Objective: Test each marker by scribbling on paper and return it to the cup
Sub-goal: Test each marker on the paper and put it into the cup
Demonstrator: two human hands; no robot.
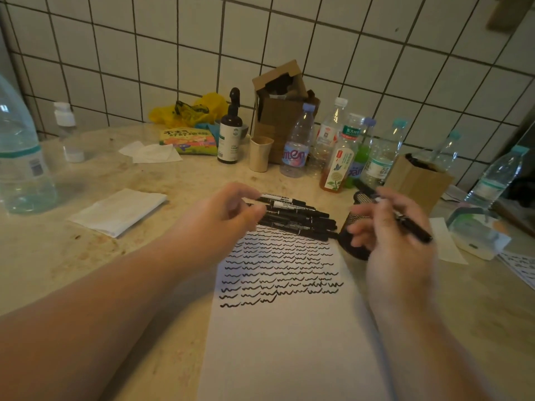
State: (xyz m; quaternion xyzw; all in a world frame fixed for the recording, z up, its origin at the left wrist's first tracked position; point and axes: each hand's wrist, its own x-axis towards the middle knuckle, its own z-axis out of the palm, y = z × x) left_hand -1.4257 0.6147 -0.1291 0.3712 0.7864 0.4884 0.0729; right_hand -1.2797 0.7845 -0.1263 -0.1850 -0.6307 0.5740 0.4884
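Note:
A white sheet of paper [289,337] lies on the counter, its upper half filled with rows of black scribbles. Several black markers [298,217] lie piled at the paper's top edge. My left hand [228,211] reaches over the pile's left end, fingertips pinched on the end of one marker [278,197]. My right hand [390,227] holds another black marker [411,224], which slants down to the right. A black mesh cup [351,227] stands right of the pile, mostly hidden behind my right hand.
Several plastic bottles [341,151], a dark pump bottle [230,134], a beige cup [259,153] and cardboard boxes [282,111] crowd the back against the tiled wall. Folded tissues [118,211] lie at left, a large water bottle [20,157] at far left.

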